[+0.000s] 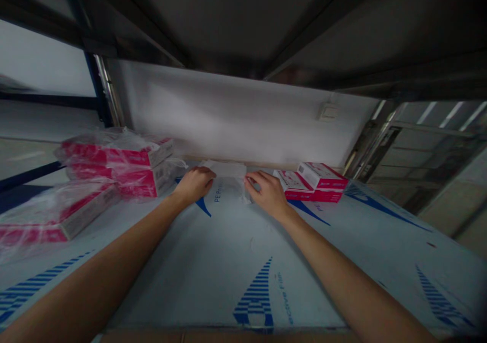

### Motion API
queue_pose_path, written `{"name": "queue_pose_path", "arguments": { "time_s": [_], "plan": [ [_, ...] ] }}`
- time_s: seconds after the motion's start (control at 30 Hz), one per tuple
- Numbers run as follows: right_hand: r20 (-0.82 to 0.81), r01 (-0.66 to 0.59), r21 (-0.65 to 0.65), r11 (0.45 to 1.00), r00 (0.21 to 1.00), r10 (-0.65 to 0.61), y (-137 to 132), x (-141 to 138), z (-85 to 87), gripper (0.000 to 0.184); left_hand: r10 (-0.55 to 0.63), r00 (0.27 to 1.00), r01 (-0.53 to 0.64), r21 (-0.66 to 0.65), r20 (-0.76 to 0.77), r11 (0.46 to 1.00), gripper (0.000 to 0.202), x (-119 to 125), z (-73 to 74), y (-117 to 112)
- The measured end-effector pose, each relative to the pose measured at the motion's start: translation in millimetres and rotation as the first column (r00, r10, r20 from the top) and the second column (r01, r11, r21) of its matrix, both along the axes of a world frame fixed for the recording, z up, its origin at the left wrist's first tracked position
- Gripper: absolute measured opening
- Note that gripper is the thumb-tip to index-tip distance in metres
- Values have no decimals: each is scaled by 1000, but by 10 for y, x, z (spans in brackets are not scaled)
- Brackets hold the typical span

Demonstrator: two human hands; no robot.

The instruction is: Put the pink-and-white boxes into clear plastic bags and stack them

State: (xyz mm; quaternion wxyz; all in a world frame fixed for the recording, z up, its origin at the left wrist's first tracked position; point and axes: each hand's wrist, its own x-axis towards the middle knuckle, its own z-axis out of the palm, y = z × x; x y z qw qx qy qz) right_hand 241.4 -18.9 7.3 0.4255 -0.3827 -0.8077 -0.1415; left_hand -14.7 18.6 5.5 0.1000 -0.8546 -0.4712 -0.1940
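1. Nearest to us, the flat work surface [205, 277] is covered in pale blue plastic film printed with darker blue, pointed, striped logos [255, 302]; beside one we read "ective Film" [288, 302], the start of the first word being unclear.
2. At our left front lies a pink-and-white rectangular carton in clear plastic [89, 208]; we cannot read its print.
3. Behind it, two pink-and-white cartons under crinkled clear plastic [133, 181] are stacked one on the other.
4. Just in front of the bag, we make out blue letters, "PE Pr" [217, 193], before the word blurs.
5. Our left hand [196, 183] has its thumb and fingertips together on the left edge of a translucent, whitish plastic bag [228, 170].
6. Our right hand [266, 192] pinches the bag's right edge between thumb and forefinger; the bag spans the two hands at the back of the surface.
7. Beside that right hand sit low, stacked pink-and-white cartons with dark lettering [317, 183], too blurred for us to read.
8. Beyond stands a white wall [243, 119] with a square pale switch [327, 112]; a dark metal shelf underside [228, 23] hangs overhead.
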Motion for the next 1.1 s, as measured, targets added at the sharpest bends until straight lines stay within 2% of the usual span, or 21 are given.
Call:
{"name": "queue_pose_path", "arguments": {
  "time_s": [0.1,0.33,0.5,0.63,0.73,0.9,1.0,1.1],
  "plan": [
    [42,40,15,999,998,-40,28,27,3,17,26,999,-24,53,-38,998,30,17,26,-31],
    [247,-18,-11,1000,969,20,75,75,-67,42,31,996,-21,119,-80,993,24,-14,51,-46],
    [403,73,-5,997,913,-65,4,30,-36,43,5,999,4,183,-46,983,36,-32,51,-55],
    [397,198,-17,980,901,-175,-28,19,-23,46,-20,998,33,218,-62,975,49,-39,31,-52],
    [375,201,-17,979,909,-181,-13,42,-33,48,-54,995,71,234,-79,970,60,-32,12,-37],
    [366,192,-9,981,914,-175,-2,46,-39,49,-88,993,104,223,-82,969,51,-29,11,-20],
    [369,192,-10,981,913,-174,-21,26,-35,57,-63,993,84,234,-96,969,56,-39,32,-21],
    [386,194,12,981,904,-184,-34,11,-24,53,-16,989,51,236,-150,970,42,-44,51,-36]
  ]
}}
